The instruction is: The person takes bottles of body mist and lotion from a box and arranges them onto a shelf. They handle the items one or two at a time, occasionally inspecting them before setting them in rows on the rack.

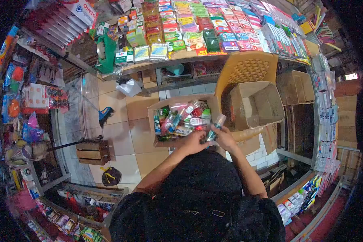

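In front of my body I hold a small slim bottle [219, 120] with a clear, pale upper end and a dark green lower part. My right hand [226, 140] is closed around its side. The fingers of my left hand [194, 142] are curled at its lower end, partly blurred. Just beyond my hands stands an open cardboard box [151, 121] full of mixed bottles and tubes. Among them lie a white-labelled bottle [200, 122] and a green-capped bottle [206, 114]. The print on the held bottle is too blurred to read.
A yellow woven plastic chair [246, 64] stands at right, bearing an open cardboard box [256, 105]. Another box [296, 86] is beside it. Ahead is a counter of packed soaps [195, 40]. A wooden crate [92, 152] and a blue brush [105, 115] are on the tiled floor.
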